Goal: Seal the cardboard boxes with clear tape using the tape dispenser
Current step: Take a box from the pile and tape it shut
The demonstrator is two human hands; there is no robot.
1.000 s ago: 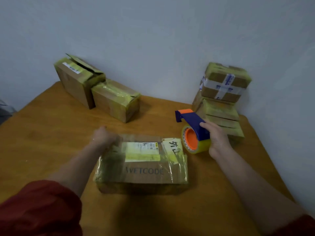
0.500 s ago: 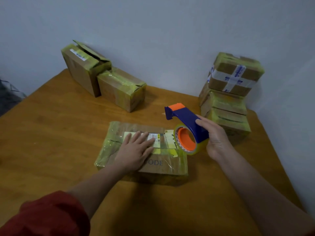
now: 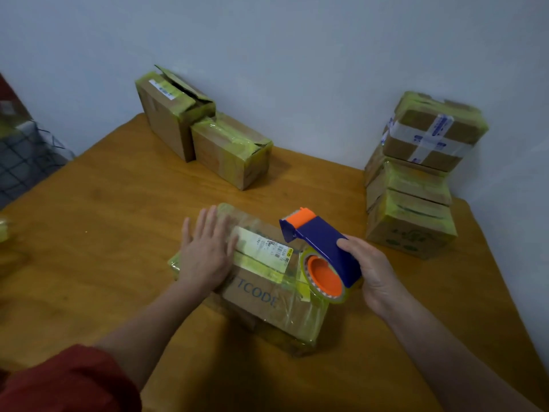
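The box (image 3: 267, 301) being worked on lies flat at the centre of the frame on the wooden counter (image 3: 104, 233). Its top and sides are already glossy with yellowish clear tape, and a white label (image 3: 264, 248) sits under that film.

The left grip (image 3: 205, 254) lies on the box's left end with palm down and fingers straight and spread, pressing but not curled round anything. The right grip (image 3: 374, 272) is wrapped round the blue handle of the tape dispenser (image 3: 320, 248). It holds the dispenser over the box's right end with the orange nose raised toward the upper left. The roll of clear tape (image 3: 338, 295) hangs at the box's right edge, and I cannot tell whether it touches the box.

The box looks like stiff cardboard and is probably light, so it could skate on the counter when the tape is pulled. The taped skin is likely slick, so a flat palm pressing down suits it better than a pinch. The dispenser is hard plastic and is best held by its handle, clear of the nose where the cutter probably sits.

2 boxes (image 3: 231, 150) stand in the upper middle against the wall. A stack of 3 boxes (image 3: 410, 227) stands at the right.
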